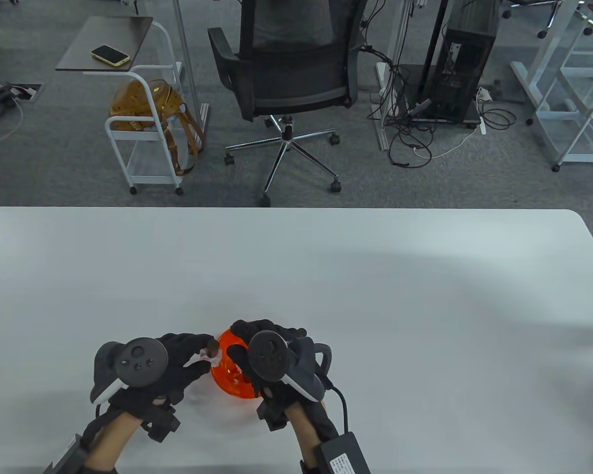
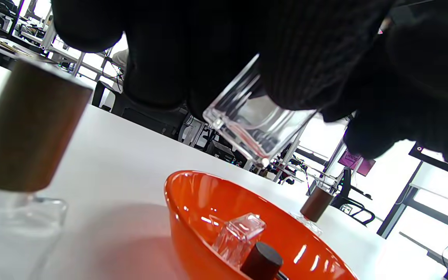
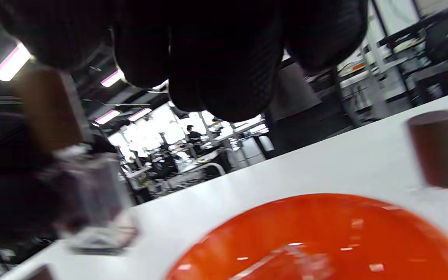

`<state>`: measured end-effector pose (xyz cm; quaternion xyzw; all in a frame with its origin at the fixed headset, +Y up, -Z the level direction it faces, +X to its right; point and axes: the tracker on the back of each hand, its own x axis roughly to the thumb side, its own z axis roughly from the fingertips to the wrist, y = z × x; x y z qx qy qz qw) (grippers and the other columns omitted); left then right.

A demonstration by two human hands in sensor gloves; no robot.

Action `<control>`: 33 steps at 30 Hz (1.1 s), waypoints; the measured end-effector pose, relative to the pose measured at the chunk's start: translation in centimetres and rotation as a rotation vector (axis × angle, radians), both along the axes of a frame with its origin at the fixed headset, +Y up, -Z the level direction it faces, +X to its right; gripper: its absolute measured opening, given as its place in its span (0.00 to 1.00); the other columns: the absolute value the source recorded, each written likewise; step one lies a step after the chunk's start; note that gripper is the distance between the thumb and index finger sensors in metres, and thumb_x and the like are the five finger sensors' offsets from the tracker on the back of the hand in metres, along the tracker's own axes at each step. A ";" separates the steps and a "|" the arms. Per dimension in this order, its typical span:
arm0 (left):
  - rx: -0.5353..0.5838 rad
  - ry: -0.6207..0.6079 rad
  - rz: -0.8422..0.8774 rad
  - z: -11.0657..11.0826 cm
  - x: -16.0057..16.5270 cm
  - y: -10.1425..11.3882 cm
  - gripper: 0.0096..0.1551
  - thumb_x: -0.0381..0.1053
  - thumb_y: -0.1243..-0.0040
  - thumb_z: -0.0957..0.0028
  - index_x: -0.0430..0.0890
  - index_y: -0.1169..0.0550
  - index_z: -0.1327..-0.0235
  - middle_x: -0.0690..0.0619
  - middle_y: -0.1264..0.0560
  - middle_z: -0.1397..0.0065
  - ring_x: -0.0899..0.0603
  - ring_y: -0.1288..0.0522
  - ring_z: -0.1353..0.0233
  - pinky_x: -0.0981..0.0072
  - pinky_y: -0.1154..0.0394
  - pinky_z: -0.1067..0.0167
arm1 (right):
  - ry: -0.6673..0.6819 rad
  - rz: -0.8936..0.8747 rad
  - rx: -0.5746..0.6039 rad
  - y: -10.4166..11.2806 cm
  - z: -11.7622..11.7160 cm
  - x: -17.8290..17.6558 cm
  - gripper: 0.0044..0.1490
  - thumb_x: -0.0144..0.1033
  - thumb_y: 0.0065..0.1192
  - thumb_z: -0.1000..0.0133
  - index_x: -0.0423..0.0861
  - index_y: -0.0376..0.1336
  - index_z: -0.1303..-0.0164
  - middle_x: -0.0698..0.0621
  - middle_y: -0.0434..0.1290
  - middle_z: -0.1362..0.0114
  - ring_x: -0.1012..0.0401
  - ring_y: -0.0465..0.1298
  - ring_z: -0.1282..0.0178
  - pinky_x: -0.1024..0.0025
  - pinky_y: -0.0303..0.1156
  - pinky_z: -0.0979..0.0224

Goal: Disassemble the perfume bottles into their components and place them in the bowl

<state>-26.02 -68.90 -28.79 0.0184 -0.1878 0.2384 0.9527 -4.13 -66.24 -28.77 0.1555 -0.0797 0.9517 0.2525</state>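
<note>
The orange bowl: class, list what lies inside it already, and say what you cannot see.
Inside the orange bowl lie a clear glass bottle and a dark round cap. The nearer part of its floor is cut off by the picture edge, so anything more there stays unseen.

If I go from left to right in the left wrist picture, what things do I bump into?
Capped bottle with a brown cap → clear glass bottle held in the left hand, above the orange bowl → another small brown-capped bottle.
</note>
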 end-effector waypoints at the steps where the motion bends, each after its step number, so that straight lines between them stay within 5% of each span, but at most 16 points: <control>1: -0.001 -0.002 0.001 0.0 0.1 0.0 0.30 0.55 0.28 0.56 0.52 0.17 0.37 0.48 0.14 0.35 0.37 0.16 0.37 0.38 0.29 0.35 | 0.016 -0.010 0.006 0.1 0.2 -0.3 0.38 0.59 0.63 0.59 0.60 0.66 0.36 0.58 0.77 0.33 0.65 0.85 0.47 0.51 0.75 0.31; 13: 0.006 -0.021 -0.062 0.2 0.8 -0.3 0.30 0.55 0.27 0.56 0.52 0.16 0.37 0.48 0.14 0.36 0.37 0.16 0.37 0.38 0.29 0.35 | 0.002 0.110 0.138 -0.5 1.3 -3.0 0.34 0.56 0.70 0.60 0.60 0.69 0.42 0.59 0.80 0.40 0.68 0.86 0.54 0.53 0.78 0.35; 20: 0.019 0.021 -0.059 0.2 0.3 -0.1 0.30 0.55 0.28 0.56 0.51 0.17 0.38 0.47 0.13 0.36 0.37 0.16 0.37 0.38 0.29 0.35 | -0.051 -0.093 0.111 1.0 0.8 -0.7 0.34 0.53 0.70 0.59 0.59 0.67 0.40 0.58 0.79 0.38 0.67 0.85 0.53 0.52 0.77 0.35; 24: 0.011 0.052 -0.038 0.0 -0.3 -0.1 0.30 0.55 0.29 0.55 0.51 0.18 0.37 0.47 0.13 0.35 0.37 0.15 0.37 0.38 0.28 0.35 | -0.102 0.076 0.055 0.7 -0.3 1.1 0.34 0.48 0.71 0.58 0.57 0.66 0.38 0.55 0.77 0.34 0.67 0.85 0.54 0.51 0.77 0.36; 33: -0.005 0.056 -0.029 -0.2 -0.5 -0.2 0.30 0.55 0.29 0.55 0.50 0.18 0.37 0.46 0.12 0.36 0.37 0.15 0.37 0.38 0.28 0.35 | -0.086 0.559 -0.128 -4.3 -1.5 -0.8 0.33 0.50 0.74 0.60 0.57 0.72 0.42 0.55 0.80 0.39 0.66 0.85 0.57 0.49 0.77 0.38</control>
